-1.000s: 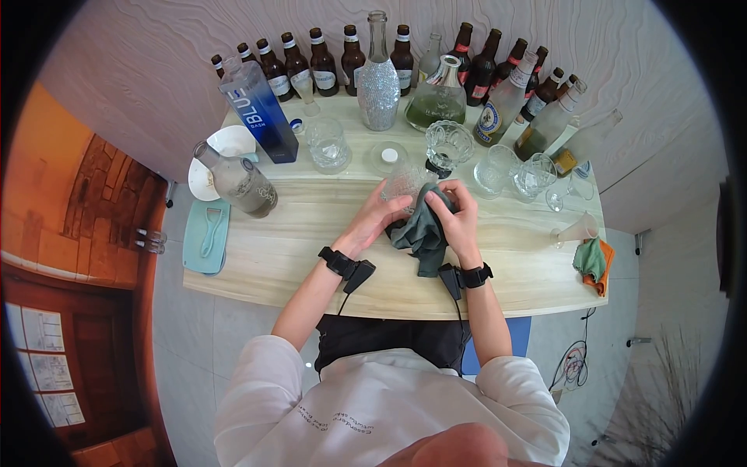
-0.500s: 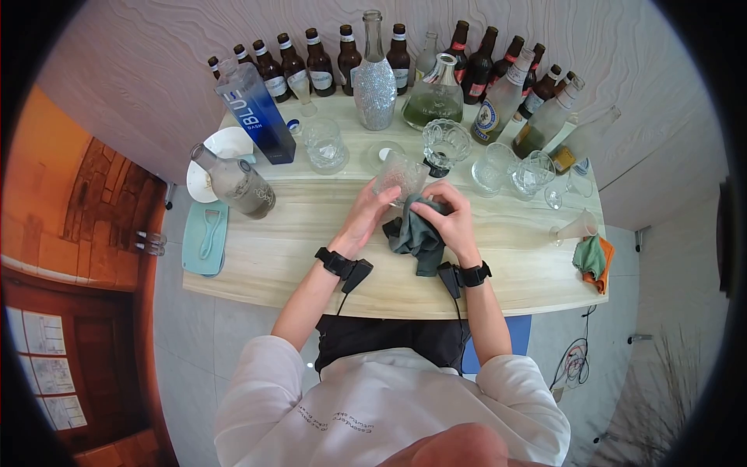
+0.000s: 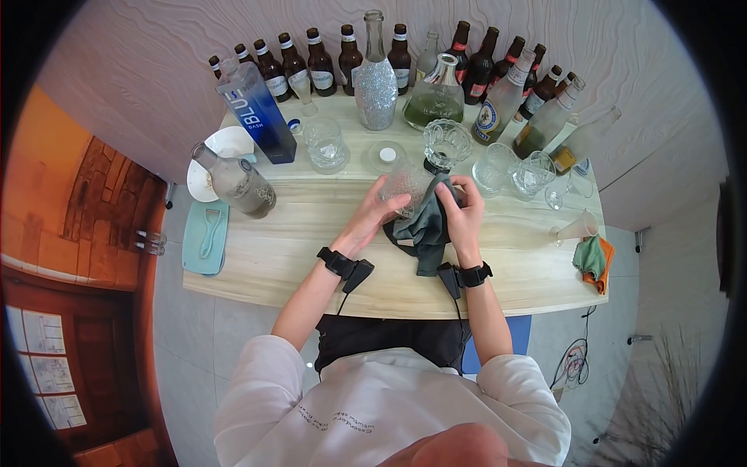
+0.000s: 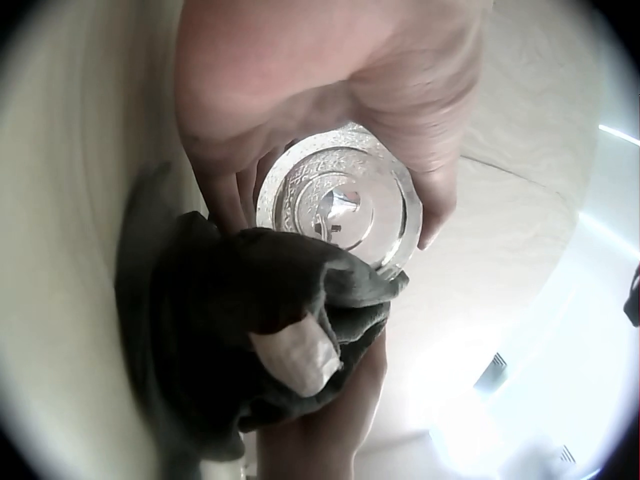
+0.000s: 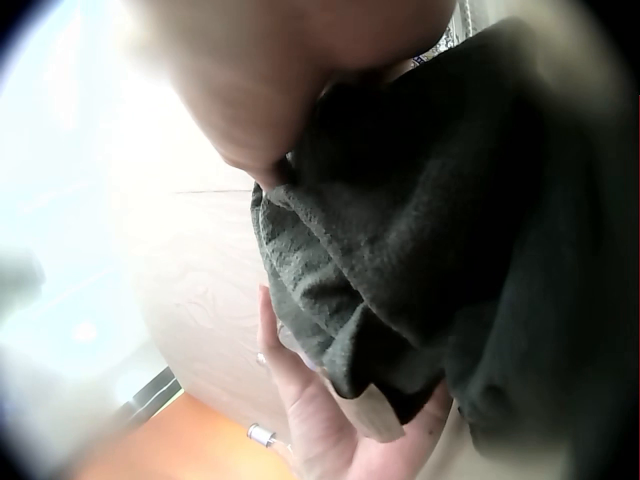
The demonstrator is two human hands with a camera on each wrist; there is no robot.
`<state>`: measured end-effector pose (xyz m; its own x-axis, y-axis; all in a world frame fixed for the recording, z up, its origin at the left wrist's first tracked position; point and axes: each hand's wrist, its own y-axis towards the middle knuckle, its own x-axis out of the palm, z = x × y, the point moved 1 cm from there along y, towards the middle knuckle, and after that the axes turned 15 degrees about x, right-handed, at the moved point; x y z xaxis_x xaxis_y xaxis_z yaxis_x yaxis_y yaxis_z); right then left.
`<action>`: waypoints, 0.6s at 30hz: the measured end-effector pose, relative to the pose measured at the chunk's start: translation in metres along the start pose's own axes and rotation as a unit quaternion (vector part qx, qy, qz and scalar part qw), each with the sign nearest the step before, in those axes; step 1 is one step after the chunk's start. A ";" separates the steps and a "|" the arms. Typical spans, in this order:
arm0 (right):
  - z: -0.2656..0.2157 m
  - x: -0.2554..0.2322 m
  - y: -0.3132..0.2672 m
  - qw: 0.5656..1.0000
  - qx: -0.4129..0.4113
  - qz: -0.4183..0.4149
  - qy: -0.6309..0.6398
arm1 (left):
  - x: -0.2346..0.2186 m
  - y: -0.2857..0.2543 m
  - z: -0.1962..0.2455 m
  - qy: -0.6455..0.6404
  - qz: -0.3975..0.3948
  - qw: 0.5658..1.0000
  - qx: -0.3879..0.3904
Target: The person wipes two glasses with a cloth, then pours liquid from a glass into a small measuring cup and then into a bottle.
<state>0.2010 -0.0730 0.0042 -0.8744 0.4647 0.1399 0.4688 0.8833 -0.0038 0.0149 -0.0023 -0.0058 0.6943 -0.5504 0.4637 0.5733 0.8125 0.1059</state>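
Note:
My left hand [image 3: 370, 221] grips a clear patterned drinking glass [image 3: 405, 187], thumb on one side and fingers round the other. The left wrist view looks onto the round end of the glass [image 4: 340, 205], ringed by textured bands. My right hand [image 3: 465, 218] pinches a dark grey-green cloth [image 3: 424, 229] against the glass's right side, thumb on top. The cloth hangs in folds toward the table, and a pale label [image 4: 298, 355] shows on it. It fills much of the right wrist view and hides the right fingertips there.
Behind the hands stand a glass bowl on a dark foot [image 3: 447, 142], a tumbler [image 3: 325, 146] and a small dish [image 3: 387, 156]. A grey bottle [image 3: 245, 187] is at left; green and orange cloths [image 3: 593, 265] hang at the right edge. Several bottles line the back.
The glass stood more upright and apart from the bunched cloth half a second ago; now it tilts toward the cloth. My right hand has risen slightly, drawing the cloth up against the glass.

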 end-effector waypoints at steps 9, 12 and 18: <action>0.001 0.000 0.000 0.985 -0.030 -0.077 -0.154 | -0.014 0.007 -0.017 -0.100 -0.006 0.995 0.021; -0.010 0.007 -0.006 0.972 -0.051 -0.107 -0.201 | -0.009 0.008 -0.013 -0.106 0.021 0.993 0.045; -0.013 0.008 -0.007 0.968 -0.061 -0.118 -0.214 | -0.008 0.007 -0.015 -0.103 0.033 0.993 0.046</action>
<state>0.1926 -0.0764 0.0179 -0.9185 0.2579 -0.2996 0.2389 0.9660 0.0991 0.0195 0.0049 -0.0222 0.6196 -0.4519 0.6417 0.4805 0.8649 0.1452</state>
